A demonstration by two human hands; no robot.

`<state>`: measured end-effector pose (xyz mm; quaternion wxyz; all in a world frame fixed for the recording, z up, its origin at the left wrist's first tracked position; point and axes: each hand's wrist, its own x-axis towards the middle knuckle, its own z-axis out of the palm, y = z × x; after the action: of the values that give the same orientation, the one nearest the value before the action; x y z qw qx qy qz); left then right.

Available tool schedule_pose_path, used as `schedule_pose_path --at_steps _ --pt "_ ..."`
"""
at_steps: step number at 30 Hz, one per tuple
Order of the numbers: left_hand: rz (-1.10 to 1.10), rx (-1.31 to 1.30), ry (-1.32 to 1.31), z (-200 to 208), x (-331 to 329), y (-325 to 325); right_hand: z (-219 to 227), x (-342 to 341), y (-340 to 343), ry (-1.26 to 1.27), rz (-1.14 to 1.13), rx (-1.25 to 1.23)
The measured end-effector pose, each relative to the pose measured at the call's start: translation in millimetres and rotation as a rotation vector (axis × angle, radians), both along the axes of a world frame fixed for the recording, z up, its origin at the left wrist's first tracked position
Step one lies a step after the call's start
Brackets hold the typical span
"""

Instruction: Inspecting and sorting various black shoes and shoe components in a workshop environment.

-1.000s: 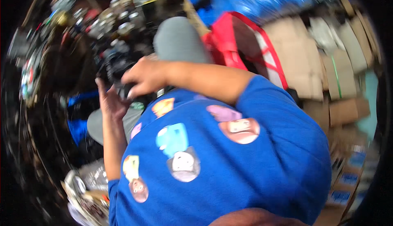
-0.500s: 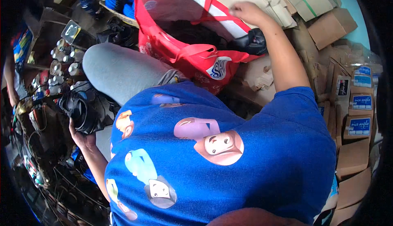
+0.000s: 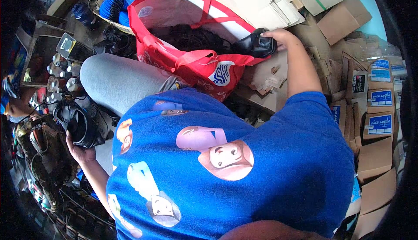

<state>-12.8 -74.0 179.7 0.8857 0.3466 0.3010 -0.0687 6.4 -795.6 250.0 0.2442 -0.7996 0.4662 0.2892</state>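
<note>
My right hand grips a black rubber piece at the rim of the red fabric bag, while my left hand cradles a black shoe steady from beneath.

Bright, even daylight fills the upper right of the frame; the left side and lower left sit dim in shadow. Fisheye bending curves straight edges, black vignette rims the corners. Focus is fairly sharp.

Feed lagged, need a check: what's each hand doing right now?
Left hand: closed around a black shoe, held low at the person's left.
Right hand: gripping a black shoe-like piece at the red bag's rim.
</note>
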Motion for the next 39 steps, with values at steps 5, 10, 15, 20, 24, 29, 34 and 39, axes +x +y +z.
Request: schedule_pose_path --at_steps 5,10,15,20,24,29,34,39 --pt "0.027 -0.019 0.038 14.5 2.4 -16.6 34.3 11.4 0.0 -0.704 0.057 0.765" --pt "-0.029 -0.039 0.058 -4.8 12.3 -27.7 91.8 73.5 50.0 -0.858 0.026 1.106" --pt "-0.150 0.356 0.177 -43.8 -11.5 7.2 127.7 124.4 225.4 -0.869 0.665 1.152" --pt "-0.297 0.838 0.529 -93.6 -21.6 -11.4 97.1 121.8 388.5 -0.877 0.952 0.872" --pt "-0.559 0.816 0.192 -126.3 -51.8 -29.5 62.1 96.7 441.4 -0.681 1.479 0.454" --pt "-0.920 0.996 0.186 -163.9 -94.2 44.8 72.1 89.4 456.3 -0.819 1.892 0.037" --pt "-1.029 1.309 0.571 -194.4 -117.3 93.5 68.0 79.0 467.8 -0.382 1.385 0.470" --pt "-0.950 1.312 0.458 -213.4 -92.0 60.7 49.0 83.7 463.2 -0.326 1.270 0.573"
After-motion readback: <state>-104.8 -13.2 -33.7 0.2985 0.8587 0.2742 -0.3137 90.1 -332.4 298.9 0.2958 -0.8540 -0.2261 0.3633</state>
